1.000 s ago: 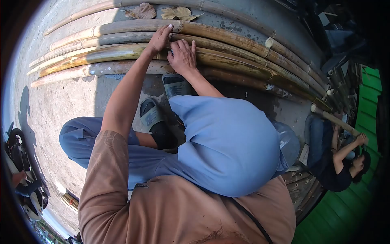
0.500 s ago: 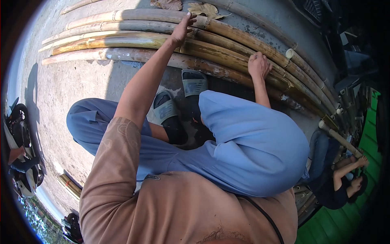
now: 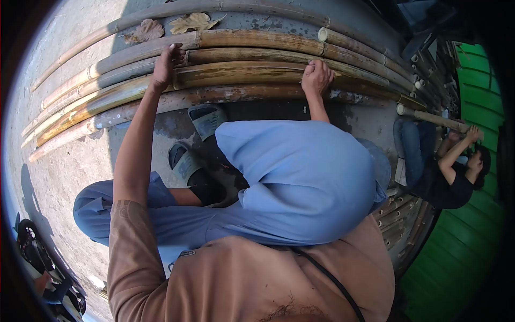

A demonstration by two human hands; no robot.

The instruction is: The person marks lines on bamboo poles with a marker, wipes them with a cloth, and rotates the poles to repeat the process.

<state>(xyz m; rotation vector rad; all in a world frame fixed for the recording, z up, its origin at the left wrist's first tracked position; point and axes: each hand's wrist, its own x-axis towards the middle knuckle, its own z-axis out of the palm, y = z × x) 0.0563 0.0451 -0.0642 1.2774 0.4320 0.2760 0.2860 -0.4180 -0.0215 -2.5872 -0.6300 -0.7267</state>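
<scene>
Several long bamboo poles (image 3: 247, 74) lie side by side on the ground in front of my knees. My left hand (image 3: 165, 65) rests across the upper poles, its fingers apart and lying over them. Farther right, my right hand (image 3: 317, 78) has its fingers curled on the yellow-brown pole in the middle of the row. Its fingertips are partly hidden. The nearest pole (image 3: 214, 93) is mottled and lies just beyond my sandals (image 3: 207, 121).
Dry leaves (image 3: 196, 22) lie behind the row, near another long pole. On the right a person (image 3: 450, 172) in dark clothes holds a bamboo length (image 3: 429, 116) beside a green corrugated sheet (image 3: 456, 257). Motorcycles (image 3: 45, 263) stand at lower left.
My view has turned right, so the poles and the other person appear farther left. Both hands stay on the poles; the left remains spread, the right curled.
</scene>
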